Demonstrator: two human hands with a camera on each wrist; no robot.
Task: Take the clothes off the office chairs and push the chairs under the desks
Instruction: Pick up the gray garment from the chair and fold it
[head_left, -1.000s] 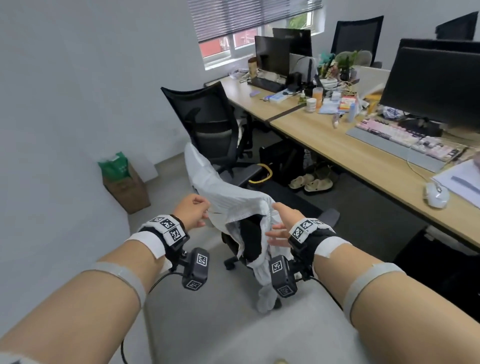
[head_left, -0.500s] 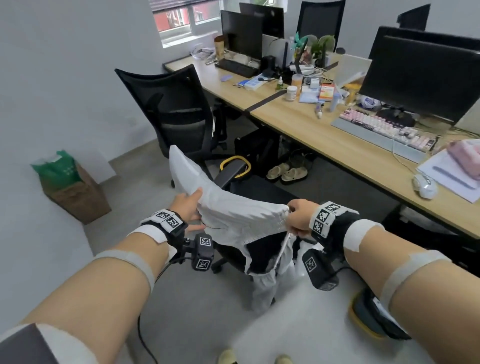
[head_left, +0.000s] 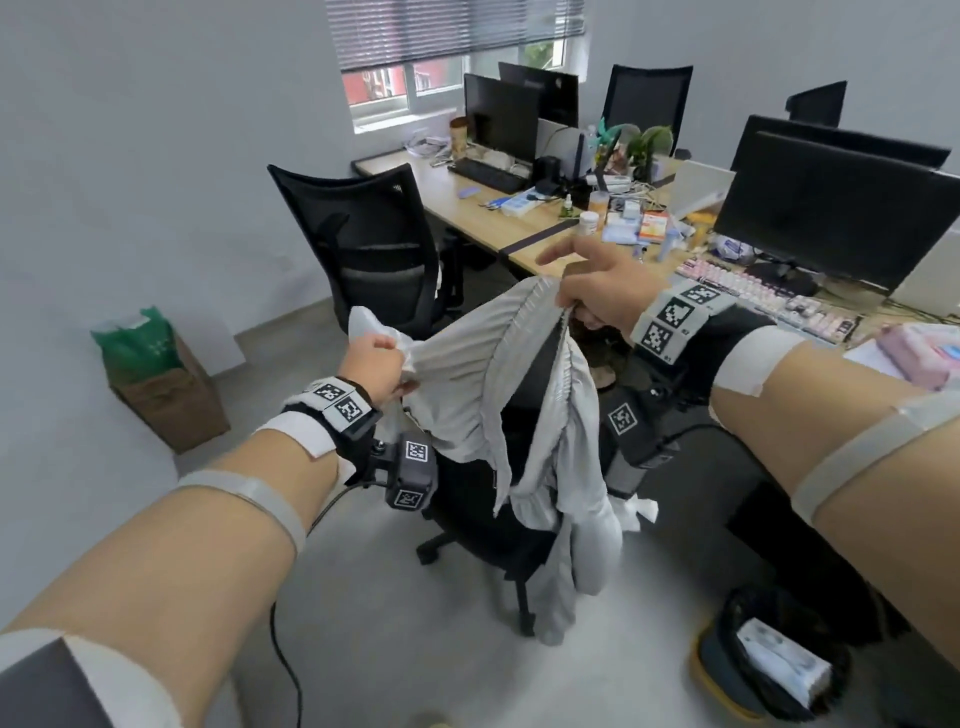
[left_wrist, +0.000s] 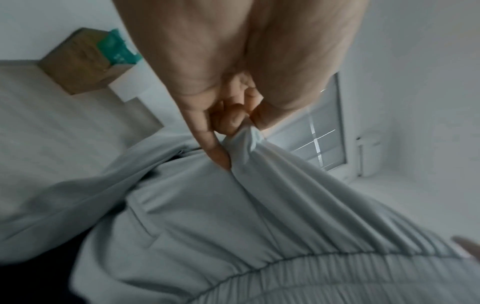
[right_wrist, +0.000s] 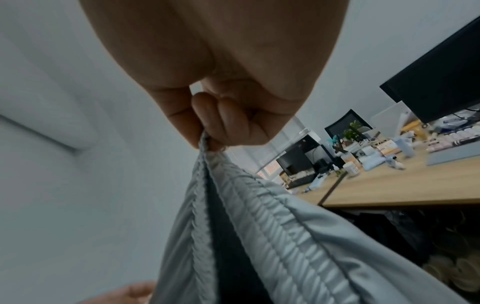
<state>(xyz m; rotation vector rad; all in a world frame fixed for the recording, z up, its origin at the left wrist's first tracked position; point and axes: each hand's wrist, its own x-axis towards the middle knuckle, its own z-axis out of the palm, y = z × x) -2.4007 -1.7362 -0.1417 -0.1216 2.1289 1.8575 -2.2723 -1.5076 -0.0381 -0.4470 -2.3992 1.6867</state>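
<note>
Since the earlier frame the grey garment (head_left: 498, 395) has been raised higher above the near chair (head_left: 483, 525). The elastic hem is pinched by the right hand (head_left: 597, 296), a bunched edge by the left hand (head_left: 376, 366); fabric hangs below both. No readable writing. Chair seat mostly hidden.

Pale grey garment (head_left: 467, 395), black mesh chairs (head_left: 363, 244), pale wood desk (head_left: 467, 218), pink keyboard (head_left: 769, 296).
</note>
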